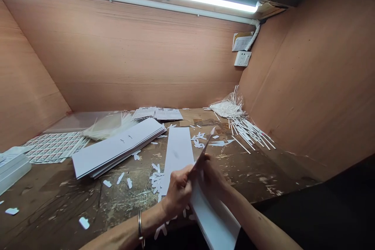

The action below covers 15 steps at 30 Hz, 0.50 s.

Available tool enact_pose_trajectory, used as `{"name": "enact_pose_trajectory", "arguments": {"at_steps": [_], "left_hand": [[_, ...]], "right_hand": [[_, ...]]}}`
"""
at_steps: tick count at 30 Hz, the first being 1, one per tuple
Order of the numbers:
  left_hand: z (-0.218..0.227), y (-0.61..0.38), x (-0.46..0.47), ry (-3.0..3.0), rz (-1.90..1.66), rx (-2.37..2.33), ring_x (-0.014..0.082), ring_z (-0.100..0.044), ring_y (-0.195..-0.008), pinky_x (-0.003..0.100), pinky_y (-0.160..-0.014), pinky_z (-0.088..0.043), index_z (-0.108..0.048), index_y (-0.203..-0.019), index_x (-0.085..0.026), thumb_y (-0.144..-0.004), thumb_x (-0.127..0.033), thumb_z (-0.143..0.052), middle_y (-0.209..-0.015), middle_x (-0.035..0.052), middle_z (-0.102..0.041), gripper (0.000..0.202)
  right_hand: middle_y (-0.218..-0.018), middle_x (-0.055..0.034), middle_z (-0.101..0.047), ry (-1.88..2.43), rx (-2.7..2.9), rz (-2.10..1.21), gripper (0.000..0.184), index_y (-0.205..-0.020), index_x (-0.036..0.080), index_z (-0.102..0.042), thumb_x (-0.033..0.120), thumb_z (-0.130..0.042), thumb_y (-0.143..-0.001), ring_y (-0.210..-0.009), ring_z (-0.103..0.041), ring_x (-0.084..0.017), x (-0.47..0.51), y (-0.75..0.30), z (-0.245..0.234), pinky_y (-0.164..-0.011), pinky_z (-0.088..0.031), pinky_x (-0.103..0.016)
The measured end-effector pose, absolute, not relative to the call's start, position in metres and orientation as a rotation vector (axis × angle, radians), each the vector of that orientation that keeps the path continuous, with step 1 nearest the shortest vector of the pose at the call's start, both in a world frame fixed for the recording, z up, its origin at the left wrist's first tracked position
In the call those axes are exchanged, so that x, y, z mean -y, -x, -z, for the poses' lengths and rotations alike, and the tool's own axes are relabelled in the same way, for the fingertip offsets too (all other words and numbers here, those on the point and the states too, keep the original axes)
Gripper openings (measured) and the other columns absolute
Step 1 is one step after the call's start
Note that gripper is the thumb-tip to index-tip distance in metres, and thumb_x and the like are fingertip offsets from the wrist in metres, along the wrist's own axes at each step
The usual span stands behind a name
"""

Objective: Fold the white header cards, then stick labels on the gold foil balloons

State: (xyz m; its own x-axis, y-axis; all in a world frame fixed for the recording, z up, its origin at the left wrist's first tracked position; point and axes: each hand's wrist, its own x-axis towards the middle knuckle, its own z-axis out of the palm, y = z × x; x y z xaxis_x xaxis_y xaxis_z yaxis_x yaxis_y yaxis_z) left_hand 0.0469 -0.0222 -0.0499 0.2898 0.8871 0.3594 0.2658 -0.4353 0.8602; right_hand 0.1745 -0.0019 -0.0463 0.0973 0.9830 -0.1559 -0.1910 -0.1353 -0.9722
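Card offcuts lie scattered left of the left hand, near stacked white card strips at center left. With the wrist bent and a bangle on it, that hand pinches a long white card strip between thumb and fingers, its tip tilted up at center. The right hand, reaching in from the lower right, grips the same strip with curled fingers. Another white strip lies flat on the workbench just beyond; white paper sticks heap at right.

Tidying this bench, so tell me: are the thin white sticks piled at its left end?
No, the thin white sticks lie toward the back right of the wooden bench, beside a clear plastic bag.
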Motion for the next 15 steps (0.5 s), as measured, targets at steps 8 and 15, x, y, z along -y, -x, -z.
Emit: {"name": "enact_pose_trajectory", "arguments": {"at_steps": [8, 15], "left_hand": [[0.04, -0.052, -0.001, -1.427, -1.344, -1.051, 0.0149, -0.053, -0.07, 0.021, -0.059, -0.04, -0.065, -0.092, -0.015, -0.079, -0.031, -0.048, -0.079, 0.002, -0.063, 0.027], [0.034, -0.049, -0.004, -1.555, -1.371, -1.087, 0.0147, -0.055, -0.069, 0.02, -0.059, -0.041, -0.065, -0.095, -0.015, -0.081, -0.032, -0.047, -0.08, 0.002, -0.065, 0.029]], "right_hand": [[-0.071, 0.0011, -0.061, 1.1, 0.91, -1.33, 0.042, -0.092, 0.017, -0.056, 0.014, -0.066, -0.051, -0.066, -0.057, -0.016, 0.007, -0.184, 0.036, -0.061, -0.045, -0.026], [-0.081, -0.005, -0.065, 1.07, 0.905, -1.391, 0.04, -0.09, 0.014, -0.06, 0.019, -0.07, -0.052, -0.072, -0.06, -0.022, 0.009, -0.179, 0.037, -0.064, -0.047, -0.031]]}}
